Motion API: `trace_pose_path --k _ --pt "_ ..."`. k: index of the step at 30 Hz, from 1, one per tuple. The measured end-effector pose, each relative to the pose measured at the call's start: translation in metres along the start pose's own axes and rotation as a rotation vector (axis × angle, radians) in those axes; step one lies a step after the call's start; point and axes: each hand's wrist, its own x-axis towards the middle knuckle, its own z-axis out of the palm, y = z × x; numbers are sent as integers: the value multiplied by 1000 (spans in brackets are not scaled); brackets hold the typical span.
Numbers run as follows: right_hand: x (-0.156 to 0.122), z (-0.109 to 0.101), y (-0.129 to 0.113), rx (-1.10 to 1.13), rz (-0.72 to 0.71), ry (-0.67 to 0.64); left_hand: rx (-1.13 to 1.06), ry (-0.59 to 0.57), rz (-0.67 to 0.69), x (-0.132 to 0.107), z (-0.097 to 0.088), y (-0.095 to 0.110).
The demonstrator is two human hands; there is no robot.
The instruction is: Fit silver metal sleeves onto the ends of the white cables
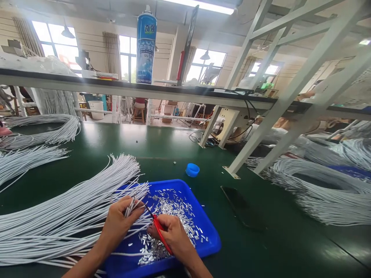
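My left hand [120, 218] is closed round the ends of a few white cables, fingertips pinched together. My right hand [174, 233] grips red-handled pliers [162, 231], whose thin dark tip points at the cable ends by my left fingertips. Both hands are over a blue tray [213, 243] strewn with small shiny silver metal pieces [174, 210]. A thick bundle of white cables [72, 206] comes in from the left, its loose ends over the tray's left side. Whether the tip touches a cable, I cannot tell.
A blue round cap [192, 170] and a dark phone [242, 206] lie on the green table [162, 143]. More coiled white cables [324, 189] are at right and others [55, 129] at left. A spray can [146, 48] stands on the shelf above; slanted metal legs [269, 112] rise at right.
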Motion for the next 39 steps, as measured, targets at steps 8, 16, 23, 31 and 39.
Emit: trace_pose_path --k 8,16,23,31,39 --pt "1 -3 1 -123 -88 16 -440 -255 -399 1 0 -11" --pt "7 -8 -6 360 77 148 -341 -296 -280 1 2 -5" --pt "3 21 -6 206 -179 356 -48 -298 -246 -3 8 -8" --pt "7 -5 1 516 31 483 -49 -312 -238 -2 7 -8" --pt "6 -2 -5 434 -2 210 180 -406 -31 -1 1 3"
